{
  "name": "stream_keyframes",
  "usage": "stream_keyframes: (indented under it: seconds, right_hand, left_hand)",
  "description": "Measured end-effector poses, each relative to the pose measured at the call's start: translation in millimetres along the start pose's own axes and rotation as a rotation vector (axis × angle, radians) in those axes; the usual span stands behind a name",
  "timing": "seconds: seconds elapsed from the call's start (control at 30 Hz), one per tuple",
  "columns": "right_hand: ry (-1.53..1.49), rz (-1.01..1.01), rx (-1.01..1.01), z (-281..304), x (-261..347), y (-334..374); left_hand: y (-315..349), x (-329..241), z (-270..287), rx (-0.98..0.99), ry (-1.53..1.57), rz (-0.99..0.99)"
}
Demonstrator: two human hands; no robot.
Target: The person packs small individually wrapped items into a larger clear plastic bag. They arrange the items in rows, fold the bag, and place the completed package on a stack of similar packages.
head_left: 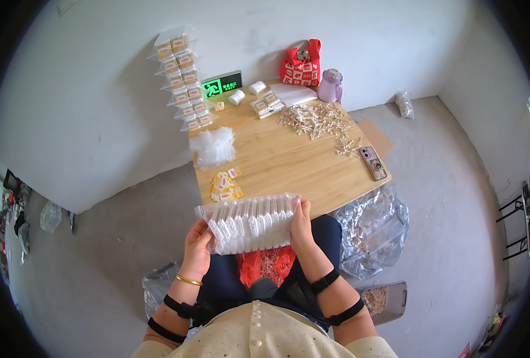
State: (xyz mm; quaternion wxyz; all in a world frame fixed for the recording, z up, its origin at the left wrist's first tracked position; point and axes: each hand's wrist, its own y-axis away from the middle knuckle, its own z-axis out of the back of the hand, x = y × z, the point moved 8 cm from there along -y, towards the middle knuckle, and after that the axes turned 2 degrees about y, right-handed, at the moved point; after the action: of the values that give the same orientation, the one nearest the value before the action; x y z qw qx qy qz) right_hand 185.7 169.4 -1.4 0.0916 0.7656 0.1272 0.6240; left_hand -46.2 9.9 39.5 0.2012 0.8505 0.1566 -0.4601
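On table, bags behind cards; phone before cotton swabs; packet before cards; jug right of handbag

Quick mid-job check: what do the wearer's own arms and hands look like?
The left hand and right hand are gloveless. The left arm has a gold-coloured bangle and two black straps; the right arm has two matching straps and no visible bangle. The pale yellow sleeves are short.
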Motion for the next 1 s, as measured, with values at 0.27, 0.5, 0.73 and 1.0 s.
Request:
stream_keyframes:
  seconds: [0.27, 0.5, 0.73, 1.0]
  right_hand:
    - [0.136, 0.026, 0.149, -12, 0, -14]
    - [0.178, -0.012, 0.19, -24, -13, -7]
    - [-0.075, -0.143, 0.288, -17, -54, -29]
    - [-0.175, -0.379, 0.303, -30, -61, -11]
  left_hand:
    - [-10, 26, 17, 0.028, -0.105, 0.122]
    - [-19, 34, 21, -0.081, -0.116, -0.025]
    - [-24, 23, 11, -0.049, -0.159, -0.087]
    - [-32, 33, 24, -0.087, -0.276, -0.046]
